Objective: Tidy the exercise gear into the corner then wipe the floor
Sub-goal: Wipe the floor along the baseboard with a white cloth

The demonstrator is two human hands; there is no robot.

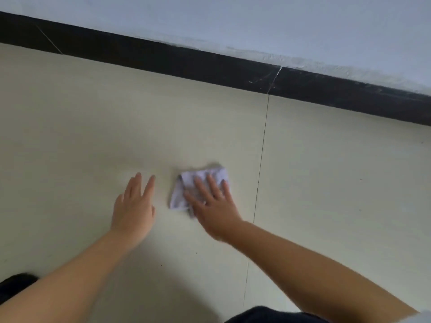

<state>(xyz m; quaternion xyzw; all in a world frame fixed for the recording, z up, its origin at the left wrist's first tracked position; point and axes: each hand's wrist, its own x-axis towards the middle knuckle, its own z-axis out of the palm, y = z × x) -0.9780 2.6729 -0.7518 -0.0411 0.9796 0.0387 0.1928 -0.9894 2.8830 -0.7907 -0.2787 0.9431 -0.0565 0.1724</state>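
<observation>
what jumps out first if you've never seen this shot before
The right hand pressing flat on a crumpled white cloth draws the eye first, near the middle of the pale tiled floor. Just beside it, the left hand rests open on the bare tile, apart from the cloth. Behind both, a black baseboard runs diagonally under the white wall.

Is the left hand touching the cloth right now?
Apart. The head view shows bare floor between the left hand and the cloth; only the right hand presses on it.
</observation>
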